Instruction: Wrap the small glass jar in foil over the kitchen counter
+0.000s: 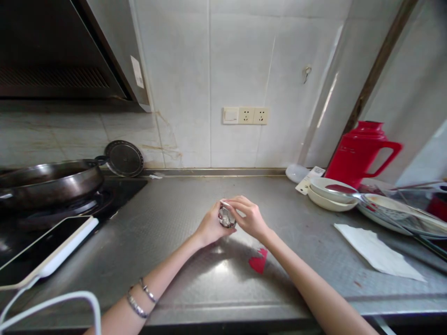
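Fingertips [234, 202] of the right hand [253, 218] bend over the upper edge of a small, round, shiny container [227, 217], glassy or metallic, I can't tell which from where I stand. They lie close together, touching that edge by a thin pale sliver, but whether they pinch anything is hidden from me. The left hand [209, 227] is curled round the other side, thumb and fingers closed on the container, so it looks like the steadying hand while the right one works at the rim. I'd say the step in hand is that fine work at the edge, perhaps easing or pressing something there, and that it's partway along. The next move calls for a firm left grip and small, careful motions from the right fingertips.

The container seems held up over the middle of the grey, dimpled metal counter [174, 274]. Its round end looks back toward the person's face and somewhat upward; the long axis, if it has one, seems to run away from that face, too foreshortened to judge properly.

Just nearer the person, beneath the right forearm's inner side, lies a red scrap with a jagged edge [257, 264]. Farther right there's a white sheet of paper [379, 251], with shallow white bowls [330, 201] beyond it and a red plastic flask with a handle [358, 156] behind those.
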The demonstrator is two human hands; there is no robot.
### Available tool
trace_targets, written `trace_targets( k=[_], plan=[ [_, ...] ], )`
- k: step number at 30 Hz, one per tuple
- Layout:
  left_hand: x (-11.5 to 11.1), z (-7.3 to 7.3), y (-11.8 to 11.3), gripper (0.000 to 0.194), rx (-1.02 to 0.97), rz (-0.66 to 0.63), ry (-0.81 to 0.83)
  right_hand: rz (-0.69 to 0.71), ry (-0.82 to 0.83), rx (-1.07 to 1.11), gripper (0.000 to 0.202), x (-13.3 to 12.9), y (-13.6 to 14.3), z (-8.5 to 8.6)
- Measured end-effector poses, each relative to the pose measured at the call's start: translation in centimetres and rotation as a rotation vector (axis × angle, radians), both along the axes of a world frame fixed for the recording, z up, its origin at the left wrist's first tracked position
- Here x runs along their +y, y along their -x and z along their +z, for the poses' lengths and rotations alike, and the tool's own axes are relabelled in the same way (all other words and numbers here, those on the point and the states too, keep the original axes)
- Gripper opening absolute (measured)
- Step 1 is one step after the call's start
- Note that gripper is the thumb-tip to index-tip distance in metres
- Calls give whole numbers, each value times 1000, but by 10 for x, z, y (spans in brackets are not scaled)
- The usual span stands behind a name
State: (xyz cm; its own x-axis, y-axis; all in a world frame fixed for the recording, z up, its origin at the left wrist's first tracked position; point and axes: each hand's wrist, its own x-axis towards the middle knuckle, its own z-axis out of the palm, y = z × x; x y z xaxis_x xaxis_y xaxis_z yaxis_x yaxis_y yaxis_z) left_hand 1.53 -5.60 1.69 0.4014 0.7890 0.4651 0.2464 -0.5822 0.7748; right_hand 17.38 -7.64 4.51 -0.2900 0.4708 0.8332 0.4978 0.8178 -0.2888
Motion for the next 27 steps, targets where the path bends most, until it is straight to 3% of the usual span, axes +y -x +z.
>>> trace_targets(
  k=[9,20,24,27],
  plan=[
    [3,-2,0,78,-14,-13,-45,-6,-82,-78,28,-2,1,-5],
    [5,2,3,80,-116,16,100,-18,-303,-194,26,-6,4,-6],
    [7,1,2,80,-127,4,106,6,-287,-269,22,-8,1,-1],
    [7,0,2,81,-144,-22,103,-11,-233,-148,21,-7,-1,1]
  ],
)
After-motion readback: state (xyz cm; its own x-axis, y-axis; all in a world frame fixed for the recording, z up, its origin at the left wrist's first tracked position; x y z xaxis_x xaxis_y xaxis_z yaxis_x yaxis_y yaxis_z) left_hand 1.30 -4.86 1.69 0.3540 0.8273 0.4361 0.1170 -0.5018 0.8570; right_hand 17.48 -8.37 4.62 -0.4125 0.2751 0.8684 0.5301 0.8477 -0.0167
